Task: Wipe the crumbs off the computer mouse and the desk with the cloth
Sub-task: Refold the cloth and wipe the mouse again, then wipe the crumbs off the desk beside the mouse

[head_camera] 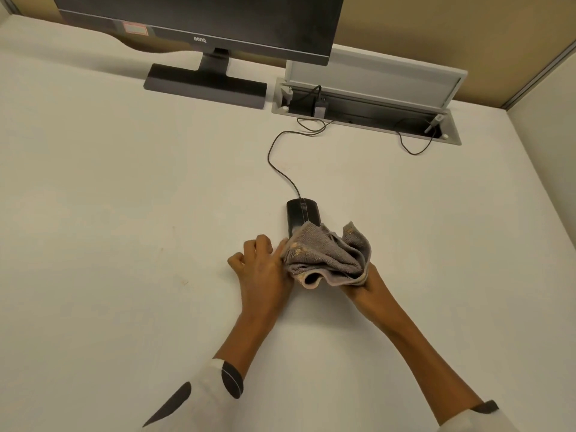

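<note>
A black wired computer mouse (301,216) lies on the white desk (124,182), its cable running back toward the cable box. A crumpled grey cloth (327,255) covers the mouse's near end. My right hand (363,285) grips the cloth from underneath at its near right corner; most of that hand is hidden by the cloth. My left hand (261,269) rests on the desk just left of the cloth, fingers curled, with a finger touching the cloth's left edge beside the mouse. A few small specks lie on the desk left of my hands.
A black monitor (199,23) on a flat stand (205,85) is at the back. To its right an open cable box (364,110) with a raised lid is sunk into the desk, with thin cables looping out. A partition wall closes the right side.
</note>
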`<control>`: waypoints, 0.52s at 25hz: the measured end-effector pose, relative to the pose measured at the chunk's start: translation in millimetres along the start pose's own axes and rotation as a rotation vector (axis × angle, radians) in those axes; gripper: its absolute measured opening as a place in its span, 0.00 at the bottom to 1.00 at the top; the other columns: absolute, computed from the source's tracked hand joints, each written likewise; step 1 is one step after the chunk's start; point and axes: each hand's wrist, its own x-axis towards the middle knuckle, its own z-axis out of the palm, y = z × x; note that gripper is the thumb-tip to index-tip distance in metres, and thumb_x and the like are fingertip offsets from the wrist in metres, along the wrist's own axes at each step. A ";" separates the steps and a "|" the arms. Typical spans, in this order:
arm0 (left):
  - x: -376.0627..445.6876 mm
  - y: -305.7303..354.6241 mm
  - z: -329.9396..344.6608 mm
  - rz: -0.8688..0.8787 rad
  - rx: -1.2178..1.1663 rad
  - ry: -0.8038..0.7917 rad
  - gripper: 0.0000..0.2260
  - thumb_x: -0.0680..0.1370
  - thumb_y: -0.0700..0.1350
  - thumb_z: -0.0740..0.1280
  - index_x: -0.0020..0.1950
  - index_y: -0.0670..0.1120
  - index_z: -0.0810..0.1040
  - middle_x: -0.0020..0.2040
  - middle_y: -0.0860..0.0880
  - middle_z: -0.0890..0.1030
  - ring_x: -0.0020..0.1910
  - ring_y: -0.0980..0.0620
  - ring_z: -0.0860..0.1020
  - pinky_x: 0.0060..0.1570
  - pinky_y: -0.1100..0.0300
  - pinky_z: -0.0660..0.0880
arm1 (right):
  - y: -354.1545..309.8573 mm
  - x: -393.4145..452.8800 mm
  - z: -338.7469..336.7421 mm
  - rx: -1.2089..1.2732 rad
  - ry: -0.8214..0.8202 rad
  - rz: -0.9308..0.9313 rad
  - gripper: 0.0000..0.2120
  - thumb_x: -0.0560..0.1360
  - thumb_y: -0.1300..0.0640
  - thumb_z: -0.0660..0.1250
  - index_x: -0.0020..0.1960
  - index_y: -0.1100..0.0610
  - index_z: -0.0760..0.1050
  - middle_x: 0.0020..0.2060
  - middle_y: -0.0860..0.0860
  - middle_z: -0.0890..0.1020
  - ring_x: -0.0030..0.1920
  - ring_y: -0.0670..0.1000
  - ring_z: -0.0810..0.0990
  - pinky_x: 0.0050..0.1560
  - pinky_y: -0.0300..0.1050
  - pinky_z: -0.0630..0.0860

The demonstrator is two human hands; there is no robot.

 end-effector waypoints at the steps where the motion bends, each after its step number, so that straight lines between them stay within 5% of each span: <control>1: 2.1 -4.6 -2.0 0.004 -0.024 -0.071 0.13 0.69 0.47 0.67 0.53 0.51 0.77 0.47 0.47 0.72 0.49 0.49 0.65 0.44 0.56 0.52 | 2.4 -3.9 -0.7 0.006 0.000 0.008 0.16 0.72 0.54 0.66 0.58 0.42 0.72 0.52 0.36 0.80 0.55 0.35 0.76 0.54 0.34 0.72; 5: 16.7 -17.4 -11.4 0.052 -0.101 -0.206 0.16 0.77 0.50 0.61 0.64 0.53 0.72 0.56 0.47 0.70 0.57 0.48 0.67 0.48 0.58 0.51 | 9.0 -21.9 -1.5 0.062 -0.033 0.005 0.19 0.76 0.63 0.64 0.61 0.45 0.68 0.58 0.41 0.76 0.58 0.35 0.75 0.57 0.31 0.72; 8: 29.9 -23.6 -19.3 0.012 -0.234 -0.291 0.19 0.77 0.47 0.63 0.68 0.49 0.68 0.60 0.44 0.70 0.58 0.48 0.69 0.56 0.56 0.61 | 0.6 -23.1 -15.4 0.253 0.123 -0.014 0.17 0.74 0.52 0.66 0.62 0.43 0.70 0.59 0.37 0.77 0.58 0.36 0.75 0.53 0.28 0.72; 13: 55.6 -17.6 -41.4 -0.141 -0.595 -0.292 0.18 0.76 0.42 0.65 0.66 0.47 0.70 0.58 0.44 0.76 0.48 0.54 0.74 0.53 0.61 0.73 | -10.9 2.7 -53.2 0.703 0.404 0.068 0.26 0.72 0.49 0.63 0.68 0.54 0.67 0.63 0.53 0.76 0.61 0.51 0.77 0.58 0.49 0.77</control>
